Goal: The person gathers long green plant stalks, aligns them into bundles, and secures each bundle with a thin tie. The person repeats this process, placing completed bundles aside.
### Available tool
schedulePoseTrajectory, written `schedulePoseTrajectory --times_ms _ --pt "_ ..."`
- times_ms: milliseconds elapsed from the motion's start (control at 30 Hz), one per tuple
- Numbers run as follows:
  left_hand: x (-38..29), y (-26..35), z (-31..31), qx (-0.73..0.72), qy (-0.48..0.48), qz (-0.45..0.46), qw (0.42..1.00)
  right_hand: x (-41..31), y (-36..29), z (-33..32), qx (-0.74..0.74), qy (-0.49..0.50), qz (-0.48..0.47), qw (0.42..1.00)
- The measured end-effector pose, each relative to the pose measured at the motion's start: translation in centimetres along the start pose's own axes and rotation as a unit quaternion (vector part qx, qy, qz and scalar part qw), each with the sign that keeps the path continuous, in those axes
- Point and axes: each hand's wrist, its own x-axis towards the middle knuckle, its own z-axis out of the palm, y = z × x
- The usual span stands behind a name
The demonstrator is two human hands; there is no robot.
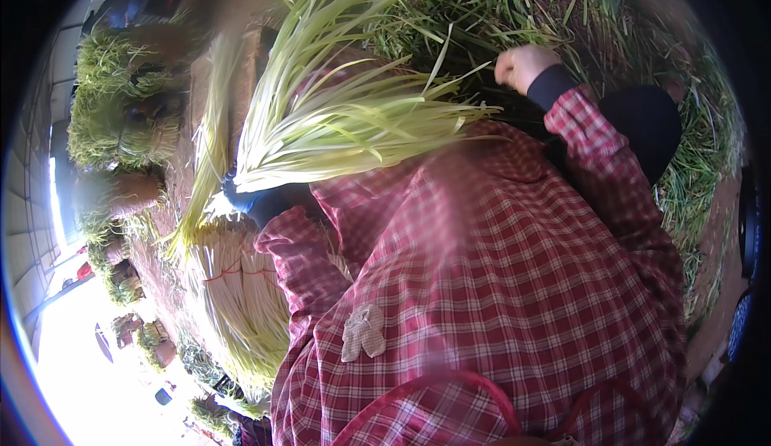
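A loose bunch of pale yellow-green leaf stalks (337, 115) fans out over the lap of a red plaid garment. My left hand (232, 196), in a blue glove or covering, grips the bunch at its white lower ends. My right hand (523, 68) is bare and raised at the right, beyond the leaf tips; its fingers are curled, and whether anything is between them cannot be told. Beneath and behind my left hand lie tied bundles of pale stalks (235, 277) with red ties. More long stalks (217, 109) lie on a board to the left of the bunch.
Loose green leaves (542, 0) cover the ground at the top and right. Stacked bundles with green tops (108, 109) stand at the far left. A brown board (241, 85) lies past the bunch. Bright light washes out the lower left.
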Motion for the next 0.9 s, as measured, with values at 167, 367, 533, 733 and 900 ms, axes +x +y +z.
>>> schedulePoseTrajectory --times_ms 167,367,533,733,900 --pt "-1.2 0.9 1.0 -0.187 0.028 -0.056 0.98 -2.6 -3.4 2.4 -0.027 -0.05 -0.096 0.994" --pt "-0.8 0.6 0.4 -0.176 0.015 -0.043 0.983 -1.5 -4.5 3.1 0.099 -0.126 0.034 0.986" --pt "0.1 -0.1 -0.3 -0.186 -0.002 -0.03 0.982 -2.1 -4.8 2.6 0.076 -0.07 -0.027 0.994" --pt "-2.8 1.9 2.3 -0.21 -0.009 -0.063 0.976 -0.3 -4.4 2.7 -0.154 -0.019 0.003 0.988" --pt "-4.2 2.7 2.7 -0.267 0.03 -0.084 0.96 0.0 -1.7 -0.8 -0.228 -0.034 0.123 0.965"
